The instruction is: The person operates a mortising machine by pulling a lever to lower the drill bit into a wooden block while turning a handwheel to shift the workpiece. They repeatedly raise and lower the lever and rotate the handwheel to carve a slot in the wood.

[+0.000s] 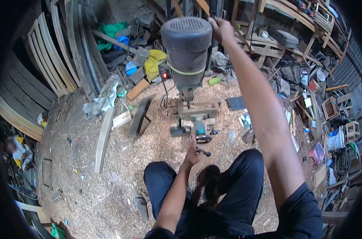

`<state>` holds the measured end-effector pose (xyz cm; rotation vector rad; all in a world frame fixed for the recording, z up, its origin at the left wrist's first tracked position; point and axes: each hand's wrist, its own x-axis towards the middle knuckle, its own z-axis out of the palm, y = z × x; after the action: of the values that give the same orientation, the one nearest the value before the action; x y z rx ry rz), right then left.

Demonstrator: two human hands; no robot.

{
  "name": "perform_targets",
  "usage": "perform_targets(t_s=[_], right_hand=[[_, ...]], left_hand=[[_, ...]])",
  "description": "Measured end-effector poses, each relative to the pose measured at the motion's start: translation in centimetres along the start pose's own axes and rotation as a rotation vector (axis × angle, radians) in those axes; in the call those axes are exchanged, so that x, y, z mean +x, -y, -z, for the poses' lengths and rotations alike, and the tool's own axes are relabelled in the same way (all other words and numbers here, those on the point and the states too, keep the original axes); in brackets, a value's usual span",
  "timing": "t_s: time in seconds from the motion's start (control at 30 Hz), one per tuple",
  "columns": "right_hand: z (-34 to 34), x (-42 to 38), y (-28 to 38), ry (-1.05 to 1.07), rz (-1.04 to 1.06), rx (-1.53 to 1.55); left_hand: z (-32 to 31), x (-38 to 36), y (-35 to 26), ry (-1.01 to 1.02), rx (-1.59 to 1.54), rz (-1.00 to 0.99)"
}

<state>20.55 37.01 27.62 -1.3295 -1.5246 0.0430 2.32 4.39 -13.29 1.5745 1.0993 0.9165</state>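
Observation:
In front of me stands a drill-press-like machine with a large dark motor housing. Below its chuck, a metal vise sits on the wood shavings. My left hand is closed at the crank handle, beside the handwheel at the machine's front. Stretched high to the far right side of the motor, my right hand has its fingers curled. What they grip is hidden or too small to make out.
A red-lit switch hangs on the machine's left side. Wooden pieces lie on the shaving-covered floor. Curved wooden slats lean at the left. Scrap wood and clutter line the right. A person is at the far left.

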Motion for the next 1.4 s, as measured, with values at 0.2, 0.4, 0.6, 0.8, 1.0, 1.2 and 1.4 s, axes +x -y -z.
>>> perform_targets(t_s=[0.2,0.4,0.6,0.8,1.0,1.2,1.4], right_hand=[[1.9,-2.7,3.3,-0.001,-0.074,-0.003],[0.0,-2.5,1.8,0.038,-0.052,-0.020],[-0.2,-1.7,1.1,0.062,-0.039,-0.076],[-2.0,-0.6,-0.6,0.003,0.002,0.035],[-2.6,1.7,-2.9,0.157,-0.011,0.084],[-3.5,-3.0,-11.7,0.014,0.082,0.128],[0.6,-33.3,-16.9,0.146,-0.570,0.193]], left_hand=[[-0.2,0.0,1.2,-0.014,0.164,-0.094],[0.0,0.2,0.6,-0.028,0.148,-0.029],[-0.3,0.1,0.5,-0.042,0.174,-0.086],[-0.1,0.1,0.3,-0.033,0.151,-0.078],[0.3,0.1,-0.4,-0.041,0.221,-0.059],[-0.1,0.0,-1.4,-0.035,-0.036,0.104],[-0.4,0.4,-0.8,-0.176,0.165,-0.006]])
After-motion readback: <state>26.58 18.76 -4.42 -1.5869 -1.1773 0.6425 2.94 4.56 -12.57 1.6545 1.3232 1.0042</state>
